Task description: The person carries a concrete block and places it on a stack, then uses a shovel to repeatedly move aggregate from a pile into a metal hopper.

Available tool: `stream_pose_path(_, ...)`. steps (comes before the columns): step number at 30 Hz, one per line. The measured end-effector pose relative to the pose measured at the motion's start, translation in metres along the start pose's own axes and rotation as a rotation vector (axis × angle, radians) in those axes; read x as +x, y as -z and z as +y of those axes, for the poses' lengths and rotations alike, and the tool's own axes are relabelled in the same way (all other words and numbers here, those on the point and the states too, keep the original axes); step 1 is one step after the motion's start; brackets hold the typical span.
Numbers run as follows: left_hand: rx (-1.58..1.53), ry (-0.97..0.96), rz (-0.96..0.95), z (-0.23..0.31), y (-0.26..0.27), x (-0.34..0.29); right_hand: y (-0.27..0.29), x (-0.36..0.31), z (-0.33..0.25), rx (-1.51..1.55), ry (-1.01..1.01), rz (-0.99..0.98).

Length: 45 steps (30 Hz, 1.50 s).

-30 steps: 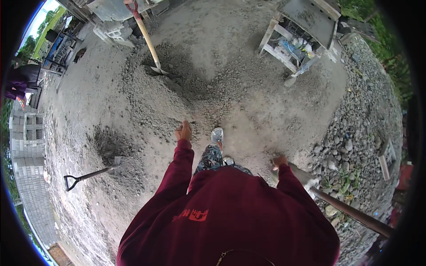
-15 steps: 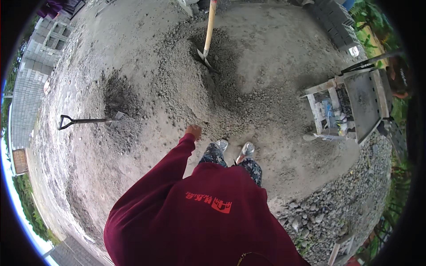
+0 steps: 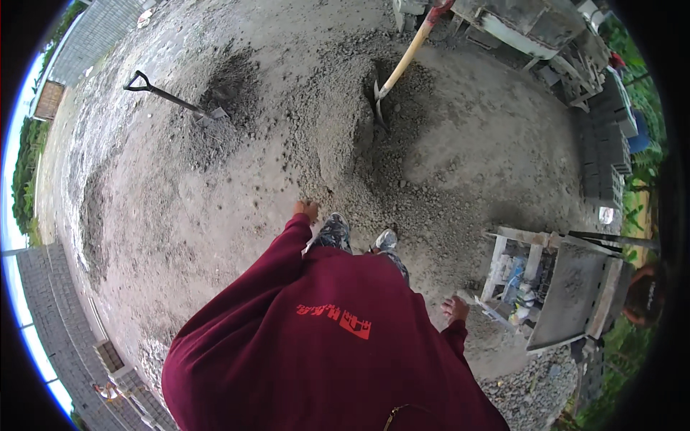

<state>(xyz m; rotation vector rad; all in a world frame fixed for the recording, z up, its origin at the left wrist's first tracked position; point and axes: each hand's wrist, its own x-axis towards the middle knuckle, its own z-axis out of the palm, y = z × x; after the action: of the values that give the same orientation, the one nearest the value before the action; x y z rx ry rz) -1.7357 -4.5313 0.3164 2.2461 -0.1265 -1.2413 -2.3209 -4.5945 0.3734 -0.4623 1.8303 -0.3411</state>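
Observation:
My left hand [image 3: 307, 210] hangs in front of my left leg, its fingers loosely curled with gaps between them and nothing visible in them. At the right side of my body, my right hand [image 3: 454, 309] is out with fingers slightly apart, holding nothing I can see. It is close to a pale wooden stand [image 3: 540, 238] with a board on it. Ahead, a long shovel with a wooden handle [image 3: 406, 63] stands tilted in a heap of grey gravel mix [image 3: 338, 136]. A black D-handled shovel [image 3: 172, 97] leans in a smaller dark heap at the left, away from both hands.
Rough, stony ground surrounds me. Grey hollow blocks [image 3: 604, 161] are stacked at the far right, and a block-making machine or metal bench [image 3: 521, 29] stands at the back right. Loose stones [image 3: 535, 384] lie at the lower right. A block wall [image 3: 93, 43] runs along the left.
My view has turned to the right, so the heaps and shovels sit differently in it. My right hand has come into view beside the stand; my left hand hangs much as before.

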Motion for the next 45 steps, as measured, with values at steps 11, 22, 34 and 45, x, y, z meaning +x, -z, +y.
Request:
stream_pose_path(11,-0.236,0.217,0.052,-0.021,-0.023,-0.060,-0.020,0.130,-0.058,-0.129,0.268,-0.223)
stream_pose_path(22,-0.165,0.167,0.050,0.071,-0.088,-0.030,-0.113,0.094,-0.237,-0.289,0.287,-0.335)
stream_pose_path(34,-0.559,0.013,0.113,0.405,-0.181,0.132,-0.135,0.189,-0.503,-0.265,0.728,-0.380)
stream_pose_path(45,-1.026,0.105,-0.175,0.630,-0.247,0.255,-0.063,0.254,-0.724,-0.438,0.660,-0.239)
